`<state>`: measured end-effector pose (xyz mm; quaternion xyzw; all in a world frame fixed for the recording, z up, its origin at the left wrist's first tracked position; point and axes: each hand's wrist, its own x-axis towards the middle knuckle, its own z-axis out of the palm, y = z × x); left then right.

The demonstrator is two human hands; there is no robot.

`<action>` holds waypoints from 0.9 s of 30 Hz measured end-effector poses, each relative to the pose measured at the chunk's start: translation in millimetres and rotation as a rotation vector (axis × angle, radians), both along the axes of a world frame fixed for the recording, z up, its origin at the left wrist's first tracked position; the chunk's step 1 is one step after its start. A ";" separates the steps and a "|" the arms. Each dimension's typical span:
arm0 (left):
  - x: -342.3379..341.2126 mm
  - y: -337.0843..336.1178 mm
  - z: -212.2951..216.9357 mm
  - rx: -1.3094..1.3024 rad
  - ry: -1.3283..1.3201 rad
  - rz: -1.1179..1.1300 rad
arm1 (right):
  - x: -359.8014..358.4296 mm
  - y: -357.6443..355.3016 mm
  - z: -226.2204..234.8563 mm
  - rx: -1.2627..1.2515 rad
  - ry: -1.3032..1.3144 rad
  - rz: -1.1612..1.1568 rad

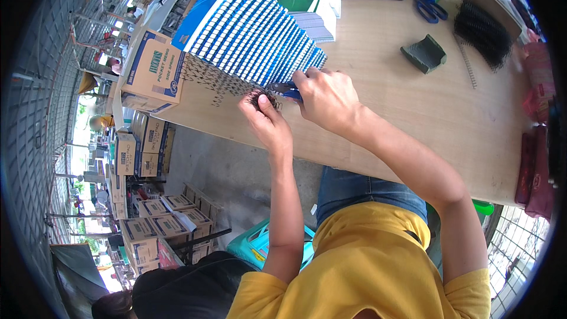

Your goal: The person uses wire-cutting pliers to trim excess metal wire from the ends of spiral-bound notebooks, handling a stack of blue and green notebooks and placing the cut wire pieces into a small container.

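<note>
A long stack of blue-and-white memo pads (pixel 254 29) lies fanned out on the table, with dark wire spirals (pixel 215 77) sticking out along its near side. My left hand (pixel 269 124) is closed round a bunch of black wire spiral ends (pixel 257 101) at the near right end of the stack. In my right hand (pixel 331 97) are small blue-handled pliers (pixel 286 90). Their jaws point left at the pads' edge, just above my left fingers. Whether the jaws grip a wire is too small to tell.
On the wooden table (pixel 378 53) lie a dark green curved piece (pixel 424 54), scissors (pixel 428 9), a pile of black spirals (pixel 481 32) and green-covered pads (pixel 304 0). A carton (pixel 153 71) stands left of the stack. A person in black (pixel 189 286) is at lower left.
</note>
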<state>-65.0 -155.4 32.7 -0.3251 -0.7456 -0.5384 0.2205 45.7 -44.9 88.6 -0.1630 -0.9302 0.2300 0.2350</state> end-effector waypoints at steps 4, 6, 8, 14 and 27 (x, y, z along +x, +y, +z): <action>1.8 -1.8 -1.6 -0.004 -0.025 0.007 | -0.7 2.2 -0.7 0.022 -0.038 0.004; -2.9 -4.8 -3.1 0.003 -0.008 0.019 | -0.4 -0.6 -2.6 -0.009 0.022 -0.019; -10.1 -9.8 -3.3 0.020 0.052 0.027 | 1.2 -2.8 -1.6 0.035 0.066 -0.054; 0.0 -4.0 19.6 0.013 -0.045 -0.045 | 1.0 -6.3 11.2 0.129 0.083 -0.099; -8.7 -1.1 20.7 0.074 -0.032 -0.034 | -1.5 -2.3 17.0 0.103 0.115 -0.064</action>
